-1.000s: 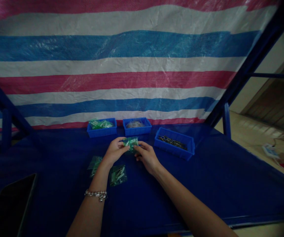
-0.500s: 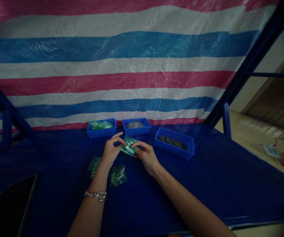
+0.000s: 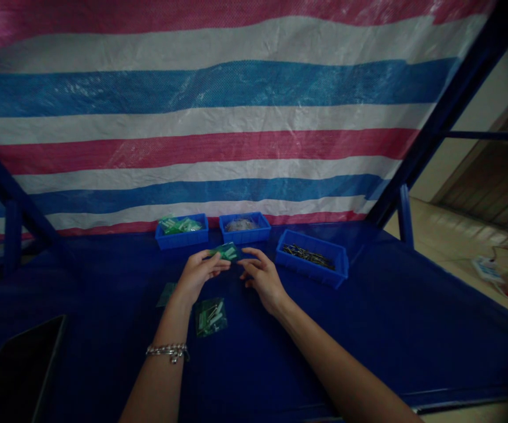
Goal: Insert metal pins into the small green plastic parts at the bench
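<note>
Near the centre of the frame the left hand (image 3: 196, 275) pinches a small green packet (image 3: 226, 252) by its edge while the right hand (image 3: 263, 277) hovers just beside it, fingers loosely spread; the packet looks light, floppy and slick, best gripped at a flat rim

Seen from the left hand (image 3: 196, 275) and right hand (image 3: 263, 279), three blue bins (image 3: 245, 237) block 11 to 2 o'clock; filled bags (image 3: 210, 317) lie at 7; open table (image 3: 390, 329) spreads 3 to 5.
</note>
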